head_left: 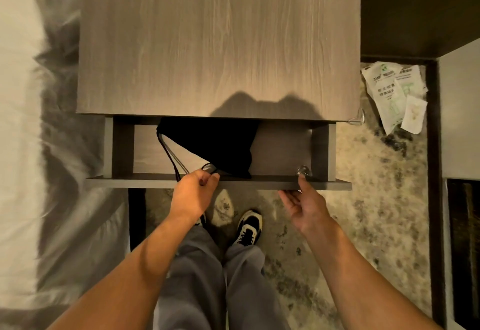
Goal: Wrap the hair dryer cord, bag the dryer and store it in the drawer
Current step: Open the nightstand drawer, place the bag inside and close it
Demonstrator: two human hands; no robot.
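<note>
Seen from the head camera, a person stands over an open drawer [145,158] pulled out from under a grey wood-grain tabletop [218,39]. The left hand [193,192] is curled at the drawer's front edge, its fingers pinched narrowly around what looks like the drawstring end and a small metal knob; exactly which it grips cannot be told. Just above and to the right of that grip, a black drawstring bag [218,142] lies inside the drawer, its upper part hidden under the tabletop, and its cord [171,153] runs down to the left fingers. The dryer itself is not visible. The right hand [305,206], well to the right of the left, is spread wide, palm turned up under the drawer front, with a fingertip touching a second round metal knob [304,171]. Below both hands are grey trousers and a black-and-white shoe [249,227] on mottled carpet. Far right of the right hand, white printed packets [394,91] lie on the floor; white bedding [18,122] lies left.
</note>
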